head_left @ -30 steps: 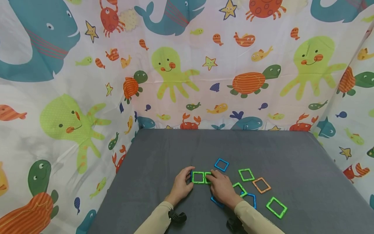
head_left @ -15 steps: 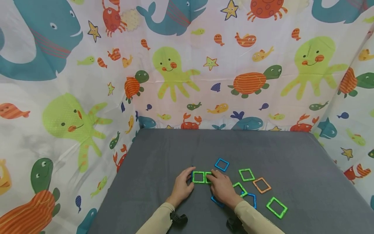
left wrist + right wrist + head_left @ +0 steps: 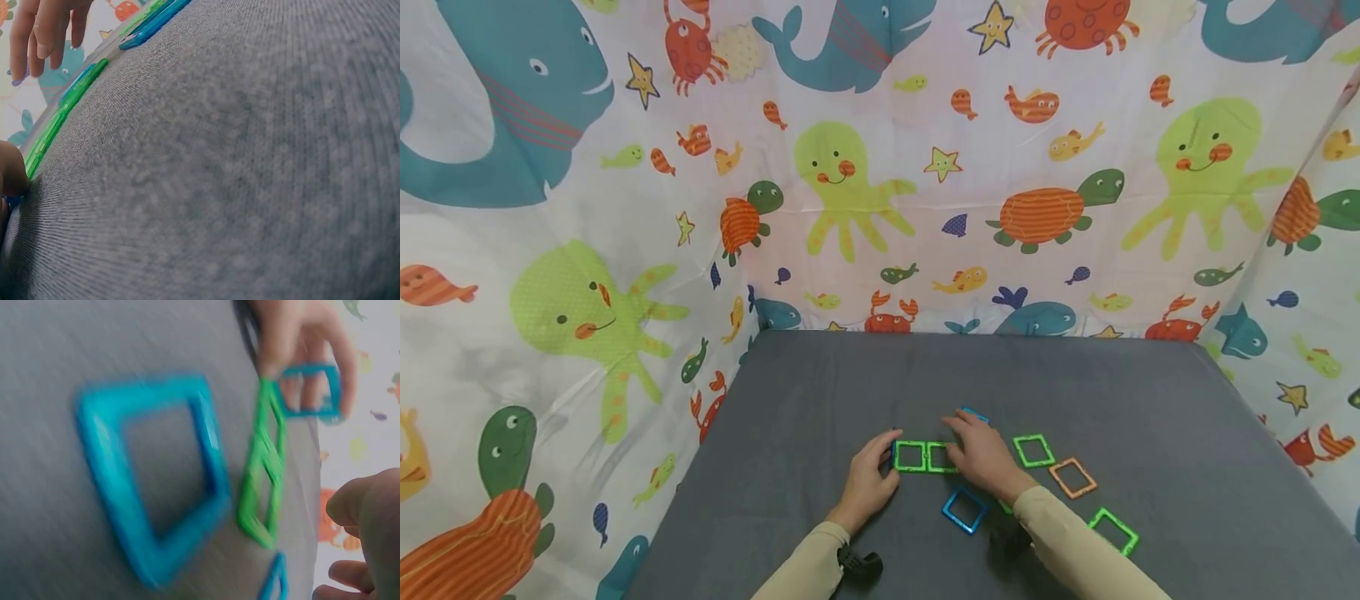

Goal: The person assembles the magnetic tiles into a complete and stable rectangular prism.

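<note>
My left hand holds a blue square frame tile on edge, its fingers and thumb around it. That tile stands at the left end of two green square tiles, which lie flat side by side on the grey cloth. My right hand hovers at the right end of the green pair, fingers loosely extended and holding nothing. Its fingers partly cover a far blue tile. A nearer blue tile lies flat in front of the green pair and looms large in the right wrist view.
To the right lie a green tile, an orange tile and another green tile, the last partly behind the right sleeve. A bit of green shows under the right wrist. A sea-animal curtain borders the grey table.
My right hand has lifted off the right green tile and moved right and back, toward the far blue tile. The nearer blue tile is now uncovered. The left hand stays in place.
</note>
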`<action>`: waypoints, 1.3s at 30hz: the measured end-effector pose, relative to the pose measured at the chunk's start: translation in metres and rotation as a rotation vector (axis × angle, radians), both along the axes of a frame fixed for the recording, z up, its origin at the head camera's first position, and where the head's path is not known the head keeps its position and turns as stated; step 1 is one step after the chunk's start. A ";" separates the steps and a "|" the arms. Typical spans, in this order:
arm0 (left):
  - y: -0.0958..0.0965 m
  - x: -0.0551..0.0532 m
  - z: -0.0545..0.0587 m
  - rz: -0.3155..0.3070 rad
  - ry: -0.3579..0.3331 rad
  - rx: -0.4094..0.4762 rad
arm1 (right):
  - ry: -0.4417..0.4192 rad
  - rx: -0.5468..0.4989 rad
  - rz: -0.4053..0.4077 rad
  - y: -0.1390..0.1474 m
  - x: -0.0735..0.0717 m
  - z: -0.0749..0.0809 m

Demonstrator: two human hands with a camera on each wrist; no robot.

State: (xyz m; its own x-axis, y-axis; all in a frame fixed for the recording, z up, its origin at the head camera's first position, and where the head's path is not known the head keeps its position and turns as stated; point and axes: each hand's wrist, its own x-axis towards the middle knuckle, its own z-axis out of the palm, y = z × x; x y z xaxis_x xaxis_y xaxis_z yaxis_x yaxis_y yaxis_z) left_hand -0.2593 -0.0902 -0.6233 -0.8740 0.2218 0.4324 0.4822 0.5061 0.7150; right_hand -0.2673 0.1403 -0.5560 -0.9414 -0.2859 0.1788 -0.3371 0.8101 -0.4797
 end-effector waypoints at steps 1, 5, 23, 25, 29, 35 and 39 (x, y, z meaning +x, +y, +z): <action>0.000 0.000 0.000 0.001 0.000 0.000 | -0.001 0.006 -0.007 0.004 -0.006 0.003; 0.000 0.000 0.001 0.007 -0.005 -0.001 | 0.011 0.076 -0.047 0.019 -0.025 0.009; 0.001 0.002 0.002 0.019 0.016 -0.007 | -0.017 0.241 -0.069 0.031 -0.038 -0.021; 0.001 0.001 0.003 0.022 0.019 -0.007 | 0.002 0.237 -0.067 0.031 -0.038 -0.022; 0.001 0.000 0.004 0.026 0.021 -0.013 | 0.031 0.220 -0.062 0.031 -0.037 -0.021; 0.001 0.001 0.003 0.026 0.024 -0.014 | 0.059 0.208 -0.050 0.031 -0.035 -0.019; 0.001 0.000 0.002 0.024 0.023 -0.012 | 0.049 0.179 -0.053 0.033 -0.035 -0.018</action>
State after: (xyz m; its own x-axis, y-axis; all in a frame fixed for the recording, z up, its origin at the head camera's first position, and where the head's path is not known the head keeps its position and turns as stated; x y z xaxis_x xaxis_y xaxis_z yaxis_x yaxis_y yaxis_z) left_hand -0.2589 -0.0892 -0.6217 -0.8690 0.2057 0.4500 0.4859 0.5261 0.6979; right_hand -0.3024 0.1730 -0.5736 -0.9475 -0.2672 0.1755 -0.3108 0.8984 -0.3103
